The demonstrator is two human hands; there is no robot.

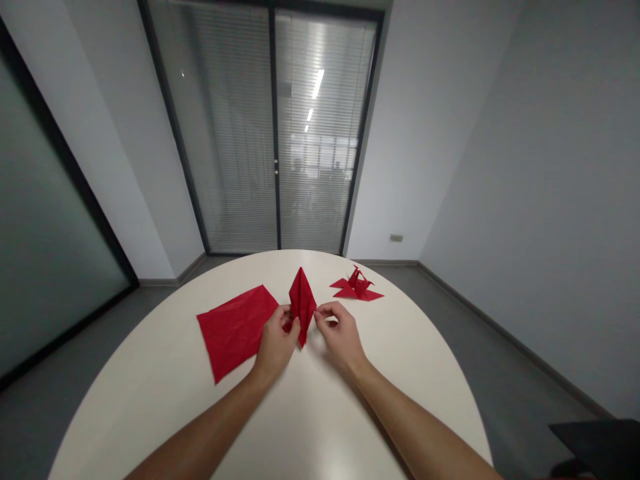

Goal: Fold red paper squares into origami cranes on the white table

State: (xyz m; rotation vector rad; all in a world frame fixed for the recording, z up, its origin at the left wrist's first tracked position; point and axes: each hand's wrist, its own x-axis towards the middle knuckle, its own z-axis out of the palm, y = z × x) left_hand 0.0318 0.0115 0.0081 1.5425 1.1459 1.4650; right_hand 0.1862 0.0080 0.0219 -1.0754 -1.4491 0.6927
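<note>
Left fingers (295,328) hold folded red paper (302,300) | right fingers (327,309) pinch its corner | table (410,340) bears red sheet (233,332), red origami (358,287)

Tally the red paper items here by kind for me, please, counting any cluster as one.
Diamond-shaped folded piece: 1
Flat paper (one sheet or a stack, I cannot tell): 1
Cluster of folded figures (how many figures is unclear): 1
Total: 3
</note>
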